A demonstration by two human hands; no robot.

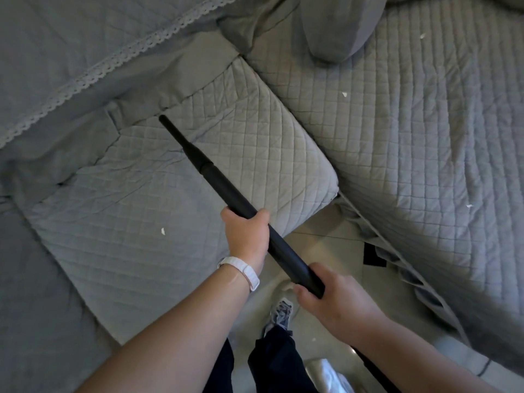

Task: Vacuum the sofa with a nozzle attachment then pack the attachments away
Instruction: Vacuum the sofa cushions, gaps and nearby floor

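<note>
A long black vacuum wand (224, 188) slants from lower right to upper left over a grey quilted sofa cushion (141, 199). Its narrow crevice nozzle (175, 134) ends at the seam where the cushion meets the sofa back. My left hand (246, 236), with a white band on the wrist, grips the middle of the wand. My right hand (331, 296) grips the wand's lower end, and the hose behind it is mostly hidden by my arm. A white scrap (162, 230) lies on the cushion.
A second quilted seat section (425, 137) lies to the right with small white scraps (344, 94) and a grey pillow (340, 26) on it. A lace-trimmed cover (85, 78) drapes the sofa back. Tiled floor (320, 242), my shoe (280, 316) and a silvery object (329, 375) are below.
</note>
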